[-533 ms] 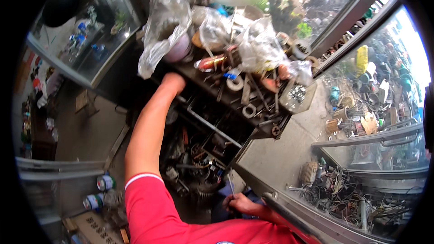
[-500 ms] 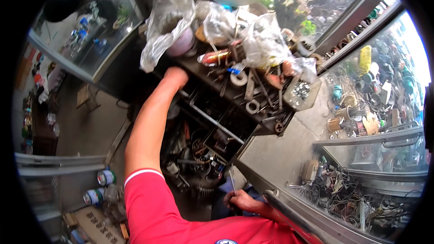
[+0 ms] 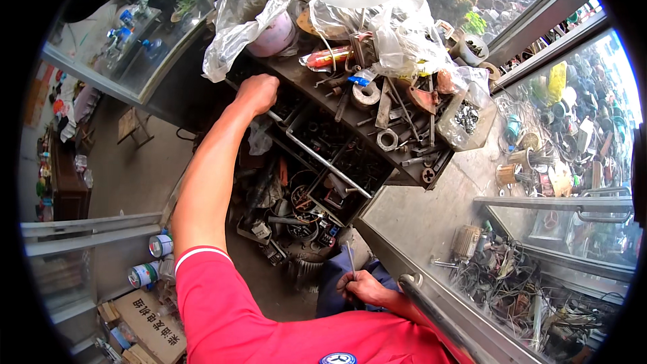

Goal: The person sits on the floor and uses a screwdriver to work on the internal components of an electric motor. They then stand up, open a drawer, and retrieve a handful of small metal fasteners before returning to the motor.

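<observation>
My left hand point(image 3: 258, 93) is curled closed at the left end of an open drawer point(image 3: 354, 165), just under the bench top. Its fingertips are turned away, so whatever they hold is hidden. The drawer has several dark compartments with small metal parts, and a metal bar point(image 3: 327, 163) runs along its front. Low in front of my body, my right hand point(image 3: 362, 288) is closed around a slim metal rod point(image 3: 350, 256) that points upward. A pink bucket point(image 3: 273, 35) with a clear plastic bag point(image 3: 236, 23) over it stands on the bench above my left hand.
The bench top holds a tape roll point(image 3: 366, 94), a metal ring point(image 3: 387, 139), a red packet point(image 3: 327, 58), plastic bags and a tray of small metal pieces point(image 3: 466, 118). Below the drawer lie motor parts and wires point(image 3: 303, 219). A metal-framed glass door point(image 3: 552, 229) is at right.
My view has shifted, so the bench sits higher in the picture. The left hand has moved slightly left along the drawer and shows more clearly. The right hand still grips the rod.
</observation>
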### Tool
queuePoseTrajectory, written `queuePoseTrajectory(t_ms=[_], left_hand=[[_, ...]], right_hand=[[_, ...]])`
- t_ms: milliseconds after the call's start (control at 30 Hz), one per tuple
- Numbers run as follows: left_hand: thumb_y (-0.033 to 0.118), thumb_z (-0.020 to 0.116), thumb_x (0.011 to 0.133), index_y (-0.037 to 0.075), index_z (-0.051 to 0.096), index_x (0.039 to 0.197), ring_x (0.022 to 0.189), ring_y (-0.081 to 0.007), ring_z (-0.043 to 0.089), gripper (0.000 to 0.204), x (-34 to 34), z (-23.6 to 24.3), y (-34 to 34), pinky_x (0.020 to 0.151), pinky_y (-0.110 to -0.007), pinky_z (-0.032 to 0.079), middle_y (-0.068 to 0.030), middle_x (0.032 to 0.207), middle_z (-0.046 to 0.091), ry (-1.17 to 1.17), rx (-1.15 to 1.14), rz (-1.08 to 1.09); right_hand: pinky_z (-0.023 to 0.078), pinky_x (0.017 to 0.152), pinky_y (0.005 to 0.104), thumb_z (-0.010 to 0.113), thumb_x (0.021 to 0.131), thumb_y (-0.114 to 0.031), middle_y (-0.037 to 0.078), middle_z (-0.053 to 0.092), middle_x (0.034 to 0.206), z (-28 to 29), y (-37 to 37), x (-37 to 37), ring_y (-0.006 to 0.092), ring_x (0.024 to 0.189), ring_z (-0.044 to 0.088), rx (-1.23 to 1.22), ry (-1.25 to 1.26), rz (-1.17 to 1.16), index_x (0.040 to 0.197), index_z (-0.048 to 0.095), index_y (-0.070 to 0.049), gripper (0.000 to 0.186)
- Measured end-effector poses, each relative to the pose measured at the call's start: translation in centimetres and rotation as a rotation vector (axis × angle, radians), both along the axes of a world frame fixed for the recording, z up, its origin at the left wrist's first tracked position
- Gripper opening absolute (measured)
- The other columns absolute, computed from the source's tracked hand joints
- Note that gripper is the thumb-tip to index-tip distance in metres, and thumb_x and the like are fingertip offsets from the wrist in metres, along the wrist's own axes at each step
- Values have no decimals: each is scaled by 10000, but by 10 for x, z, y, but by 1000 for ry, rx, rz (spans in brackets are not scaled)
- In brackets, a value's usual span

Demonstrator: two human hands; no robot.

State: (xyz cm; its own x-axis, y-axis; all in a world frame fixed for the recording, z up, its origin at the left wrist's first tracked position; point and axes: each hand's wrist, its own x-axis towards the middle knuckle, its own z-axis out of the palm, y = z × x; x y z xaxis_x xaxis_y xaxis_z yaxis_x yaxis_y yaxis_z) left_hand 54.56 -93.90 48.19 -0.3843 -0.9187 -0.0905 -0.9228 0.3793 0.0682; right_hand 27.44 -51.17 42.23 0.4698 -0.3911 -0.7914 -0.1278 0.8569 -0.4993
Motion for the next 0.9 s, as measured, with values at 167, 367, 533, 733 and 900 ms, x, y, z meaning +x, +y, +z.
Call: queuePoseTrajectory(t_ms=[167, 367, 533, 733, 900], left_hand=[[78, 536, 779, 16, 662, 824, 872, -403, 637, 147, -1, -3, 7, 751, -494, 513, -208, 907, 660, 46, -112, 7], [150, 576, 811, 26, 647, 819, 868, -408, 626, 143, 0, 0, 11, 748, -485, 505, -198, 892, 651, 129, -171, 14], [265, 618, 907, 28, 630, 850, 585, -176, 559, 245, 6, -1, 26, 513, -269, 411, -30, 648, 574, 1268, 76, 386], [202, 507, 958, 6, 600, 888, 501, -110, 374, 229, -12, -10, 125, 394, -223, 251, -49, 750, 497, 2885, 779, 112], [162, 539, 891, -23, 608, 893, 608, -144, 472, 198, -51, -12, 195, 478, -256, 344, -78, 837, 572, 3163, 746, 113]], right_hand=[[486, 571, 268, 418, 773, 42, 77, 645, 774, -5, 4, -2, 136, 644, 598, -11, -15, -38, 909, 639, 37, 259], [494, 595, 278, 417, 773, 41, 83, 648, 800, 4, -5, -3, 142, 662, 603, 9, 1, -1, 925, 635, 43, 266], [501, 611, 278, 423, 778, 31, 83, 659, 816, 6, -7, 0, 141, 668, 608, -5, 20, 20, 926, 640, 35, 262], [506, 620, 277, 430, 795, 28, 79, 655, 795, -3, 1, 2, 141, 673, 607, -26, 10, -29, 943, 636, 25, 253], [500, 606, 270, 422, 829, 29, 68, 639, 781, 3, 2, 3, 136, 633, 588, 4, 24, -40, 934, 620, 13, 225]])
